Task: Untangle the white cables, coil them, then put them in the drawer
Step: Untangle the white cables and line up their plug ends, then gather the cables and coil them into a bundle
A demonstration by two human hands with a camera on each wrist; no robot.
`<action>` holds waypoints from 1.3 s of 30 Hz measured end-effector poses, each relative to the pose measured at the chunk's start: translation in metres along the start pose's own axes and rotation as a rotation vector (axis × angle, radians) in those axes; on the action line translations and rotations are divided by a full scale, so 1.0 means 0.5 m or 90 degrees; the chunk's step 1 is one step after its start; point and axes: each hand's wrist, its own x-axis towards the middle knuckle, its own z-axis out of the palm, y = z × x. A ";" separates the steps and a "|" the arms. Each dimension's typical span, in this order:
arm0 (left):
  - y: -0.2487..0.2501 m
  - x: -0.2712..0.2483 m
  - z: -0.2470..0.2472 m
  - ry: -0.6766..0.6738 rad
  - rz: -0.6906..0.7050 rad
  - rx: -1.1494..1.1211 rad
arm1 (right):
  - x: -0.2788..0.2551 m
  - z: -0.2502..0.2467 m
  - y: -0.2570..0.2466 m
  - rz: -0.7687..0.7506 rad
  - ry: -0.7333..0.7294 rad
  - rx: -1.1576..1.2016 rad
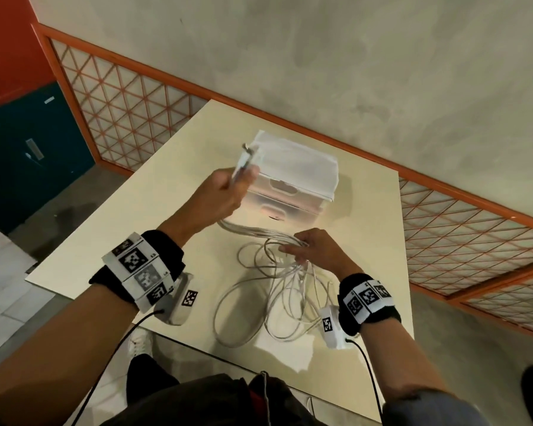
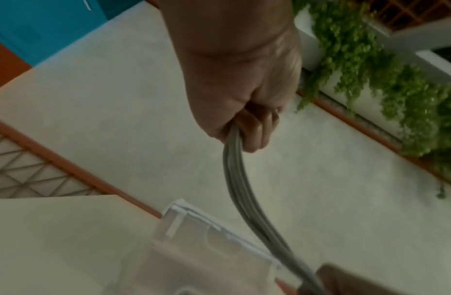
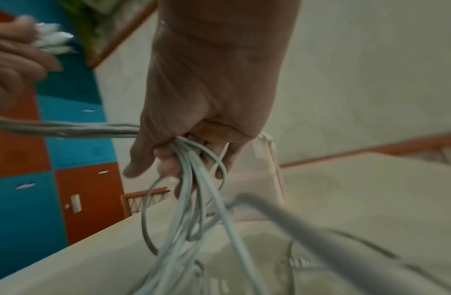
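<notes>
Several white cables (image 1: 277, 284) hang in loose loops over the cream table (image 1: 136, 241). My left hand (image 1: 222, 192) is raised in a fist that grips a bundle of cable ends, whose plugs (image 1: 243, 158) stick up in front of the drawer unit. In the left wrist view the cable bundle (image 2: 234, 179) runs down out of that left fist (image 2: 247, 127). My right hand (image 1: 308, 250) grips the same cables (image 3: 194, 179) lower down, its fingers (image 3: 166, 161) curled round them above the table. The translucent white drawer unit (image 1: 293, 176) stands behind, its drawers closed.
The table's near edge (image 1: 259, 367) lies close to my body and its left edge drops to a tiled floor. An orange lattice railing (image 1: 130, 118) and a grey wall run behind the table. Teal and orange cabinets (image 1: 28, 142) stand at the far left.
</notes>
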 end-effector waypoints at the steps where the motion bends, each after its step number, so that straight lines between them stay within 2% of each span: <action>1: -0.012 -0.003 -0.001 -0.017 0.002 0.082 | -0.002 -0.001 -0.006 -0.009 0.019 -0.001; 5: -0.040 -0.021 0.029 -0.120 -0.065 0.190 | -0.005 -0.009 -0.054 -0.120 0.093 -0.001; 8: -0.048 -0.020 0.052 -0.107 -0.077 0.223 | 0.000 -0.014 -0.087 -0.151 0.111 -0.019; 12: -0.029 -0.014 0.049 -0.075 -0.024 0.209 | -0.002 -0.019 -0.098 -0.154 0.134 0.050; 16: 0.009 -0.002 0.031 0.039 0.032 0.120 | 0.005 -0.010 -0.062 -0.151 0.116 0.084; 18: 0.021 0.001 0.033 0.069 0.059 0.081 | 0.017 0.001 -0.035 -0.160 0.144 0.090; 20: 0.031 0.000 0.034 0.107 0.081 0.008 | 0.024 0.008 -0.018 -0.135 0.155 0.142; 23: 0.058 0.007 0.009 0.184 0.138 -0.092 | 0.021 0.018 0.013 -0.089 0.124 0.245; 27: 0.092 0.029 -0.034 0.270 0.180 -0.055 | 0.009 0.047 0.058 -0.036 0.069 0.094; 29: 0.087 0.032 -0.031 0.285 0.182 -0.040 | 0.005 0.053 0.081 -0.016 0.093 -0.010; 32: 0.074 0.030 -0.013 0.315 0.156 -0.053 | -0.002 0.059 0.122 0.032 0.114 -0.061; 34: 0.070 0.031 -0.007 0.317 0.147 -0.076 | -0.003 0.070 0.150 0.084 0.064 -0.102; 36: 0.071 0.028 -0.001 0.298 0.146 -0.074 | -0.003 0.069 0.154 0.134 -0.025 -0.104; 39: 0.070 0.020 0.001 0.241 0.158 -0.067 | -0.002 0.027 0.116 0.144 -0.210 0.067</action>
